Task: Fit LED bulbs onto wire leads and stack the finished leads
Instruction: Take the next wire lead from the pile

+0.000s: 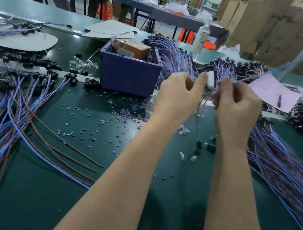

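- Two bare forearms reach out over a dark green table (40, 196), hands raised close together above it
- Left hand (178, 97): fingers curled inward, thumb standing up, with a gap between thumb and fingers; I cannot tell whether it holds anything
- Right hand (236, 108): fingers curled tight, pinching the top of a thin lead (197, 119)
- The lead hangs down from the right hand between the two wrists; its black socket (199, 144) dangles low, just above the table; motion blur smears the wire near the fingers
- A few clear bulbs (183, 130) lie on the table under the hands, and more bulbs sit in a cluster left of the bin
- Blue bin (129, 72) stands beyond the left hand, with a brown box (133, 49) inside it
- Left pile (1, 102): many blue and brown leads fanned across the table, black sockets at their far ends
- Right pile (285, 174): a thick sheaf of blue and purple leads beside the right forearm
- Far pile (175, 55): more leads heaped behind the bin
- Short blue and dark snippets (107, 112) are scattered on the table in front of the bin
- Pink paper (274, 91) lies on the leads beyond the right hand
- A bottle (201, 37) stands at the table's far edge
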A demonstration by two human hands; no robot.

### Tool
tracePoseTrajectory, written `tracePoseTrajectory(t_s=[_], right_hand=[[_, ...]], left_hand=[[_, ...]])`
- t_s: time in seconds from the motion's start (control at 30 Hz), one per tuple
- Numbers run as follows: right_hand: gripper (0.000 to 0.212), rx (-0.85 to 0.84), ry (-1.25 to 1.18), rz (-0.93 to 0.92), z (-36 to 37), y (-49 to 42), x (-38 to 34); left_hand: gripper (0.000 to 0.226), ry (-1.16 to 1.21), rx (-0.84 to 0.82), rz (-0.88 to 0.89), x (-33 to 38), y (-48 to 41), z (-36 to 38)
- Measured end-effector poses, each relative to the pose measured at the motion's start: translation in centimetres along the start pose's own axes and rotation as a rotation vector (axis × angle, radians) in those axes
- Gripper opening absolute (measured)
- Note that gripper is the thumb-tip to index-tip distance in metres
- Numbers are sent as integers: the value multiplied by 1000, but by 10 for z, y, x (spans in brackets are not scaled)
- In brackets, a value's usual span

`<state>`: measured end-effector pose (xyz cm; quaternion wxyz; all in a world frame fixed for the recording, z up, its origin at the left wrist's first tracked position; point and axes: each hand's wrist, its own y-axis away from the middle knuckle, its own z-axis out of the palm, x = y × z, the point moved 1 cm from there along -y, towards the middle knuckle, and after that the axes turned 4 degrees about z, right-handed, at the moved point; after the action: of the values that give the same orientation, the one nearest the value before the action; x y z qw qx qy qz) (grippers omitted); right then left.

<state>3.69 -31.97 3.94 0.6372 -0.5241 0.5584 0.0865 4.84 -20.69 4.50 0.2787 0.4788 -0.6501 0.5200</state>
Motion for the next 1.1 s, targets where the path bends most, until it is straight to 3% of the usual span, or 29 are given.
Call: tracePoseTrajectory(t_s=[0.1,0.2,0.27,0.37,0.5,0.6,0.73,0.9,1.0,1.1], right_hand=[[27,285,-339,170,-34,-3,13],[31,439,-455,299,-65,2,36],[37,506,-304,367,-85,8,55],[42,560,-379,609,-111,14,88],[33,583,-964,901,-123,14,115],[26,613,-986,985,-125,16,126],[19,627,-879,981,-119,13,125],[10,476,-684,923,-85,12,111],[16,231,-605,838,-39,14,87],[14,-115,-429,667,18,25,56]], left_hand=[[57,391,-380,-417,8,13,55],[37,944,-331,-548,20,15,103],[34,1061,-270,-535,26,12,132],[33,907,-295,-494,33,14,173],[28,524,-463,-473,25,21,220],[22,304,-524,-427,14,24,233],[22,219,-463,-322,6,24,224],[26,139,-306,-225,-5,11,178],[21,285,-129,-210,-9,1,124],[20,434,153,-216,-20,-8,58]])
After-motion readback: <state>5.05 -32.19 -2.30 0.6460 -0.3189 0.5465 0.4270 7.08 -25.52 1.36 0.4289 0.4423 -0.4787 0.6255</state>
